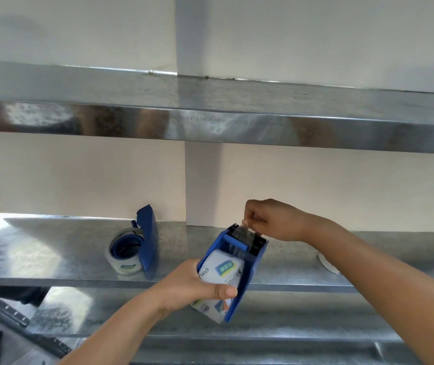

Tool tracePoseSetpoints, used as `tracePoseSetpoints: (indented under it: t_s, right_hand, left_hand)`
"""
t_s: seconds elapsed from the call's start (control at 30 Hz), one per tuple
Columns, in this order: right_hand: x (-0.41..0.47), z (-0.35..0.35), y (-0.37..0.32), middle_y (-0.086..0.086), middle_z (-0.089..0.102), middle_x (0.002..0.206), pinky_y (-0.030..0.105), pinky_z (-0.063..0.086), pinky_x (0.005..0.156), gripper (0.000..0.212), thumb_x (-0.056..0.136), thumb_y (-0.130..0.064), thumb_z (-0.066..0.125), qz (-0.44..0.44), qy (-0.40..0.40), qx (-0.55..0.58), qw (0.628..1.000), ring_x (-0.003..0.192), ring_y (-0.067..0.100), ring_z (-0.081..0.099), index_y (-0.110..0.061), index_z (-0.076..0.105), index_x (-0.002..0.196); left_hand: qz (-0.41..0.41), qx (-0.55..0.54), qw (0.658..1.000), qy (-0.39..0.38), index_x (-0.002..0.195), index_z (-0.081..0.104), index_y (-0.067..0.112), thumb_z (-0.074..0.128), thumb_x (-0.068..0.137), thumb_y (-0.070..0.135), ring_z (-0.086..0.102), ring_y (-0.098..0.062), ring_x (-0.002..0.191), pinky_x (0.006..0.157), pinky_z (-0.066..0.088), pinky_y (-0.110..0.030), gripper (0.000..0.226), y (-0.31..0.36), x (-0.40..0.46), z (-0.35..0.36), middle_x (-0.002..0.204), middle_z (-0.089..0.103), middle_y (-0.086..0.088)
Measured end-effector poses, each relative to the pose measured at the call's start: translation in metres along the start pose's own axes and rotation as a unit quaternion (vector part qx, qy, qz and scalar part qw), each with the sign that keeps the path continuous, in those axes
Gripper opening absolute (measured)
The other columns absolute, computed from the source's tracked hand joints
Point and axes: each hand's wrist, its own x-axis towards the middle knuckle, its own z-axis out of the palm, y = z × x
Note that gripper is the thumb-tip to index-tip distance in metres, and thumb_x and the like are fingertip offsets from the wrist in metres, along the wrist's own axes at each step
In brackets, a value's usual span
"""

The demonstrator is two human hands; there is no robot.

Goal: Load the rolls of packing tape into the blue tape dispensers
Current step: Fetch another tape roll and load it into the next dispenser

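Observation:
My left hand (192,287) grips a blue tape dispenser (252,270) with a roll of clear packing tape (222,272) sitting inside it, held tilted above the front of the metal shelf. My right hand (271,219) pinches the free end of the tape (242,234) and holds it over the dispenser's roller and black toothed blade. A second blue dispenser (146,238) with a tape roll (124,255) in it stands on the shelf to the left, touched by neither hand.
The steel shelf (52,248) runs the full width, backed by a pale wall. An upper steel shelf (210,109) overhangs it. A white round object (327,263) lies on the shelf right of my forearm. A dark rail (13,314) crosses the lower left.

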Motion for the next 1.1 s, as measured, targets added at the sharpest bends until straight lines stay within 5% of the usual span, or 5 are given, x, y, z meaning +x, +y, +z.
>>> tracePoseSetpoints:
  t_s: [0.2, 0.53, 0.7, 1.0, 1.1]
  right_hand:
    - [0.0, -0.004, 0.001, 0.011, 0.069, 0.105, 0.035, 0.052, 0.081, 0.018, 0.094, -0.017, 0.047, 0.015, -0.003, 0.137, 0.99, 0.086, 0.02, 0.068, -0.022, 0.046, 0.077]
    - [-0.002, -0.012, 0.009, -0.002, 0.071, 0.093, 0.026, 0.059, 0.069, 0.017, 0.096, -0.013, 0.044, 0.054, -0.023, 0.312, 0.948, 0.075, 0.017, 0.07, -0.014, 0.049, 0.079]
    - [-0.001, -0.019, 0.021, 0.0, 0.076, 0.087, 0.022, 0.056, 0.062, 0.018, 0.096, -0.012, 0.045, 0.075, -0.021, 0.417, 0.906, 0.072, 0.016, 0.072, -0.011, 0.05, 0.079]
    - [0.005, 0.01, 0.035, -0.004, 0.066, 0.063, 0.016, 0.051, 0.054, 0.021, 0.09, -0.011, 0.055, 0.115, 0.016, 0.639, 0.761, 0.057, 0.004, 0.063, -0.014, 0.059, 0.069]
    - [0.004, 0.022, 0.03, 0.002, 0.065, 0.072, 0.019, 0.055, 0.06, 0.009, 0.083, -0.014, 0.06, 0.113, 0.003, 0.673, 0.731, 0.064, 0.01, 0.062, -0.011, 0.065, 0.077]
  left_hand:
    - [-0.013, 0.01, 1.0, 0.021, 0.09, 0.071, 0.026, 0.081, 0.051, 0.045, 0.068, -0.008, 0.086, 0.081, 0.051, -0.023, 0.045, -0.007, -0.001, -0.005, 0.088, 0.075, 0.007]
    - [-0.008, 0.036, 0.999, 0.021, 0.092, 0.071, 0.019, 0.085, 0.053, 0.031, 0.068, -0.008, 0.081, 0.079, 0.053, -0.025, 0.044, -0.011, -0.005, -0.014, 0.081, 0.075, 0.007]
    - [0.033, 0.012, 0.998, 0.052, 0.103, 0.065, 0.021, 0.082, 0.057, 0.012, 0.07, -0.014, 0.09, 0.082, 0.056, -0.03, 0.051, -0.01, -0.007, -0.015, 0.098, 0.075, -0.002]
    - [0.077, -0.017, 0.991, 0.111, 0.096, 0.061, 0.016, 0.071, 0.057, 0.0, 0.065, -0.002, 0.068, 0.063, 0.052, -0.02, 0.043, -0.006, -0.003, -0.003, 0.07, 0.072, 0.008]
    - [0.087, -0.039, 0.989, 0.109, 0.095, 0.061, 0.016, 0.07, 0.058, 0.0, 0.064, -0.002, 0.065, 0.061, 0.051, -0.018, 0.041, -0.004, -0.002, -0.001, 0.068, 0.072, 0.009]
